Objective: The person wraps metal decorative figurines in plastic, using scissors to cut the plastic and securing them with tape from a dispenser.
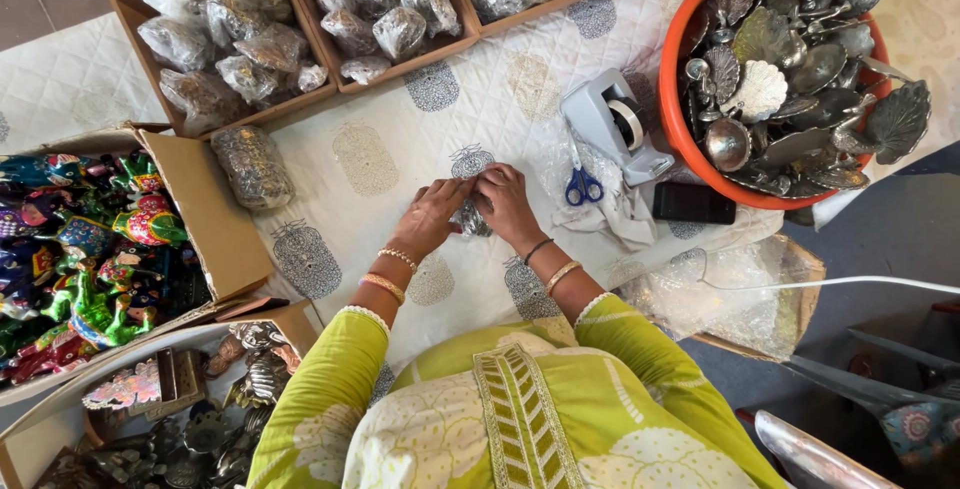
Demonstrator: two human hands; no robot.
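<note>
Both hands meet over a small silver metal piece [470, 219] partly covered in clear wrap on the quilted white cloth [400, 139]: the left hand [432, 217] and right hand [505, 204] press on it with fingertips together. Just right of them lie blue-handled scissors [583, 187], a grey tape dispenser [615, 127] and a black phone [693, 204]. An orange tub [672, 99] holds silver leaf-shaped dishes. Cardboard trays [135, 24] along the top carry wrapped bundles; one wrapped bundle [252, 167] lies loose near a box of colourful figurines [80, 259].
</note>
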